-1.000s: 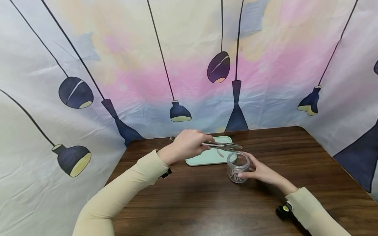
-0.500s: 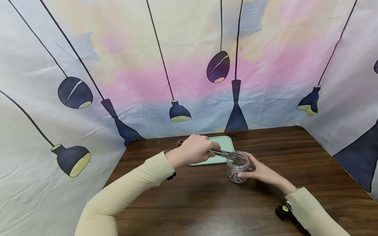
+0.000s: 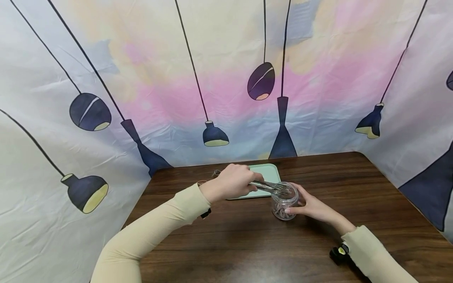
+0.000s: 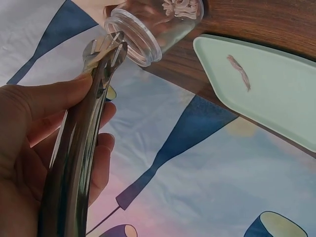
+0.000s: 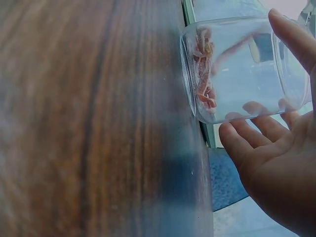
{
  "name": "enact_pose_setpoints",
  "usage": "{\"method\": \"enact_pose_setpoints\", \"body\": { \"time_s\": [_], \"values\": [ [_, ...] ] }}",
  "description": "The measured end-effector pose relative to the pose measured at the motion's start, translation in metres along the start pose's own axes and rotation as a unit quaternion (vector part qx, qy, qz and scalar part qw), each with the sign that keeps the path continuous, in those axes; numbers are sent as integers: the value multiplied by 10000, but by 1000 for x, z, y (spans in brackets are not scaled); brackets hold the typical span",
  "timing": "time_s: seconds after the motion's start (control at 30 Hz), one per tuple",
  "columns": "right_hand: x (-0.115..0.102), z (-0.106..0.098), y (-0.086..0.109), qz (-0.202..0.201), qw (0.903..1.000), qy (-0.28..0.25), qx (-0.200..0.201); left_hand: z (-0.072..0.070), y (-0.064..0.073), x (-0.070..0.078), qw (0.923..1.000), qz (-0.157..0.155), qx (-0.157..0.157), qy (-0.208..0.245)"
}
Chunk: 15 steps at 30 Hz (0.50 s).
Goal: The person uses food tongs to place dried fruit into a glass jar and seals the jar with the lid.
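My left hand (image 3: pixel 231 181) grips metal tongs (image 4: pixel 74 153) by their arms, with the thumb on one side and fingers on the other. The tong tips point down into the mouth of a clear jar (image 3: pixel 283 210), which stands upright on the table. My right hand (image 3: pixel 313 204) holds this jar from its right side, thumb in front and fingers behind. Several pinkish-brown dried strips (image 5: pixel 203 71) lie in the jar's bottom. Behind the jar is a pale green tray (image 3: pixel 270 171), partly hidden by my left hand. One similar strip (image 4: pixel 239 73) lies on the tray.
A small clear object (image 3: pixel 216 172) shows just behind my left hand, mostly covered by it. The dark wooden table (image 3: pixel 244 243) ends at the back against a hanging cloth (image 3: pixel 240 118) printed with lamps.
My left hand has moved right and slightly down, bringing the tong tips from above the tray into the jar's mouth. The right hand and jar have stayed in place.
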State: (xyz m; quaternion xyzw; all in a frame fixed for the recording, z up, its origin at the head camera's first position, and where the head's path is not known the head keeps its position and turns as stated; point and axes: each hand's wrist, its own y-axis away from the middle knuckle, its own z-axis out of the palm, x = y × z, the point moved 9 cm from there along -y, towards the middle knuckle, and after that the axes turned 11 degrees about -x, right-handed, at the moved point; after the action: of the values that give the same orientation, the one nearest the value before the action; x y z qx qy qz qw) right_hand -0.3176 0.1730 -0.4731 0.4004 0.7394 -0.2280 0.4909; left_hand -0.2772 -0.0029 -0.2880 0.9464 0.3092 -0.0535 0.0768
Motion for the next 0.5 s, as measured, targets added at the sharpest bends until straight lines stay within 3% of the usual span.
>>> {"method": "enact_pose_setpoints", "body": {
  "time_s": [0.5],
  "values": [
    [3,0,0,118,9999,-14,9,3,5,-10,9985,-418,-41,360]
  ]
}}
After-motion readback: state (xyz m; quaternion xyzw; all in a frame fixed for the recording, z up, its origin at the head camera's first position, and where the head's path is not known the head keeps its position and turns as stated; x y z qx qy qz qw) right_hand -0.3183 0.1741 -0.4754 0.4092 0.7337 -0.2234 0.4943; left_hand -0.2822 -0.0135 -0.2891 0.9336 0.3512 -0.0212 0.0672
